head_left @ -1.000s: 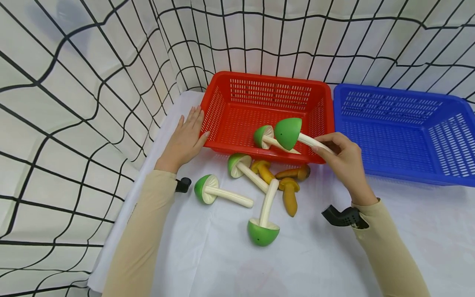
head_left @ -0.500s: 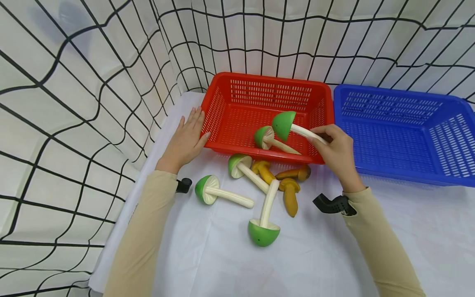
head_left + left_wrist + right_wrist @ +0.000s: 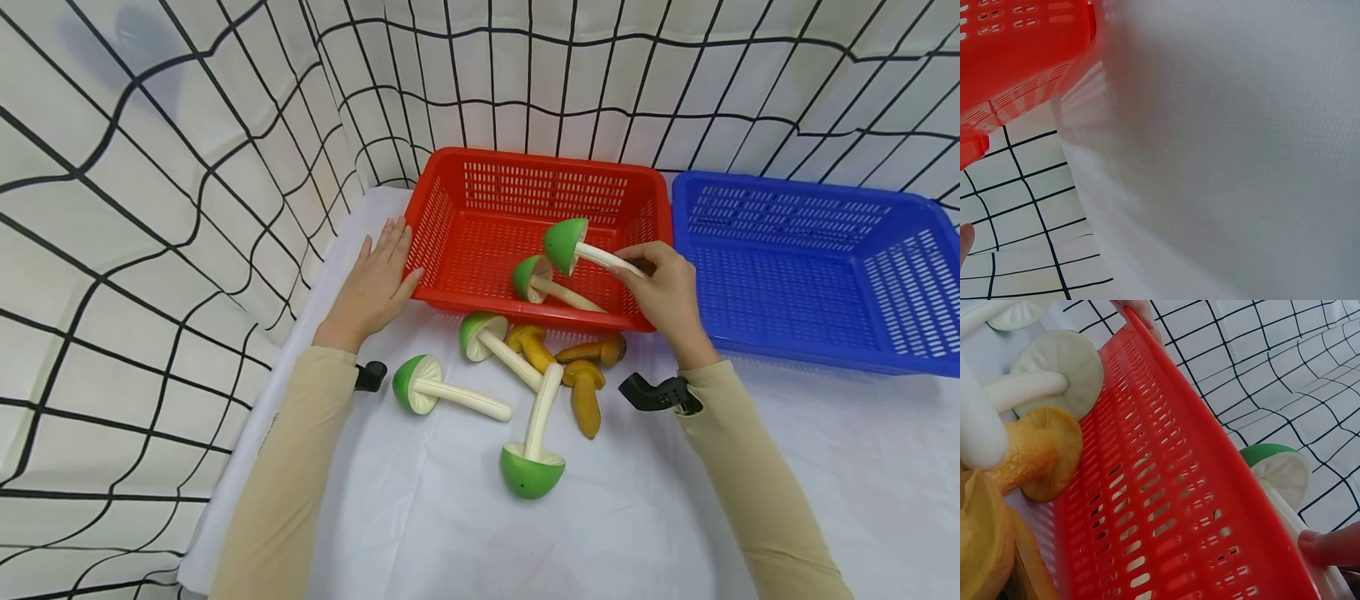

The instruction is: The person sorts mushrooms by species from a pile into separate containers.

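While the head view shows the right hand (image 3: 663, 287) pinching a green-capped mushroom (image 3: 564, 247) by its stem over the right half of the red basket (image 3: 465, 298), near the tabletop's (image 3: 420, 525) far left corner, the left hand (image 3: 375, 279) rests straight-fingered at the basket's left edge, well apart, clasping nothing; the mushroom looks light, stiff and smooth, so its stem seems the natural hold, though the cap may dip; the left wrist view gives one fingertip (image 3: 965, 240), too little to judge; the right wrist view shows the thumb (image 3: 1329, 549) against the stem.
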{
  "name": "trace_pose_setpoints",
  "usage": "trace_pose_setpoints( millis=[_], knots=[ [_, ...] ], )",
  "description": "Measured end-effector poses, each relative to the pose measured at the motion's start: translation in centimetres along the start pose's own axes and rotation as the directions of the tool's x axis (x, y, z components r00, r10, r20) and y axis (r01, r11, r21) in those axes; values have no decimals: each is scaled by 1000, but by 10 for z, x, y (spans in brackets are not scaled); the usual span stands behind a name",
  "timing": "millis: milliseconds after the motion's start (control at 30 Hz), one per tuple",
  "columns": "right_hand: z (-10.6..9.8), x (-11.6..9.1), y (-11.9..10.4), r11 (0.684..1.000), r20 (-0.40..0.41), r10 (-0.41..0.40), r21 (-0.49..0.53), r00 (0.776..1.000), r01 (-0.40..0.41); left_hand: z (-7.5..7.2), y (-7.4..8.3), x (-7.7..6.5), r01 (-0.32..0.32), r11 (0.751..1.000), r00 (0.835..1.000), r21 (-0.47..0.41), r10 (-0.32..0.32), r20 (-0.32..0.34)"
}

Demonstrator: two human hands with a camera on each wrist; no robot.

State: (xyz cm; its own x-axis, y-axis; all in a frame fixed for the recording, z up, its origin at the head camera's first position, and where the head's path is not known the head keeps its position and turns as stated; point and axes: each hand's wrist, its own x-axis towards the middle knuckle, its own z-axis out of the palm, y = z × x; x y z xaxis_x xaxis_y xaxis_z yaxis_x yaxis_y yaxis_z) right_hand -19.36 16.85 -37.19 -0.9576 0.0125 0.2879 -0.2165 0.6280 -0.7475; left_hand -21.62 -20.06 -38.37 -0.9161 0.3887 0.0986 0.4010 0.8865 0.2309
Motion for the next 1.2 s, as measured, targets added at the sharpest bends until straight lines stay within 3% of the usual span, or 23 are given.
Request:
trace_pose_setpoints(
  millis=[533, 833, 1200],
  knots=[
    [24, 18, -14, 998, 188, 37, 33, 981, -44, 2, 0, -1, -6, 1000, 1000, -4, 6, -11],
    [27, 24, -15, 995, 343, 88, -63, 935, -71, 1, 0, 0, -9, 1000, 1000, -2, 9, -18],
    [26, 23, -10, 995, 314, 95, -60, 945, -80, 0, 1, 0, -9, 1000, 1000, -3, 9, -15]
  ],
)
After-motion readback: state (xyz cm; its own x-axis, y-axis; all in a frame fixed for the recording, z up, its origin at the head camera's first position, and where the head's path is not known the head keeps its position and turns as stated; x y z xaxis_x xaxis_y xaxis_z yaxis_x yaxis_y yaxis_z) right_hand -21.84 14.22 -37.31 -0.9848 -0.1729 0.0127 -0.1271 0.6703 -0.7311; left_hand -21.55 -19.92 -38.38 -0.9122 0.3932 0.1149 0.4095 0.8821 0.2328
